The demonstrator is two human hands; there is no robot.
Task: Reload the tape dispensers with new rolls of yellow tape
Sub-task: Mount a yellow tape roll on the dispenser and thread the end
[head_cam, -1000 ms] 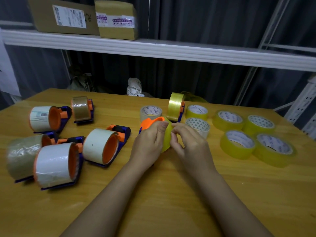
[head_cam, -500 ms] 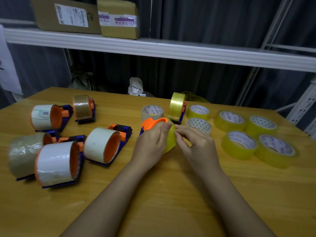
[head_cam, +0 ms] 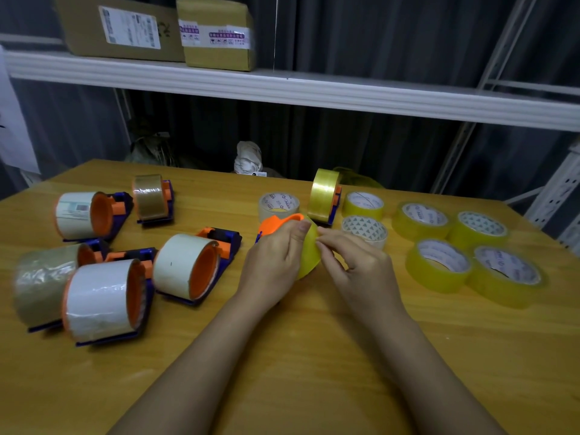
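Observation:
My left hand (head_cam: pixel 276 262) grips an orange-and-blue tape dispenser (head_cam: pixel 276 222) with a yellow tape roll (head_cam: pixel 309 252) on it, at the middle of the wooden table (head_cam: pixel 314 356). My right hand (head_cam: pixel 357 268) pinches at the roll's edge with thumb and forefinger. Behind them another dispenser (head_cam: pixel 324 196) stands upright, loaded with yellow tape. Several loose yellow rolls (head_cam: pixel 439 265) lie flat on the right. Two pale rolls (head_cam: pixel 277 205) lie near the hands.
Several dispensers with white or brownish rolls (head_cam: pixel 103 296) lie in a group on the left. A white shelf (head_cam: pixel 282 86) carrying two cardboard boxes (head_cam: pixel 216 32) runs overhead behind the table. A metal rack upright (head_cam: pixel 561 196) stands at the far right.
Both hands stay on the dispenser and yellow roll. My right fingers have shifted slightly along the roll's edge; the view has drifted a little.

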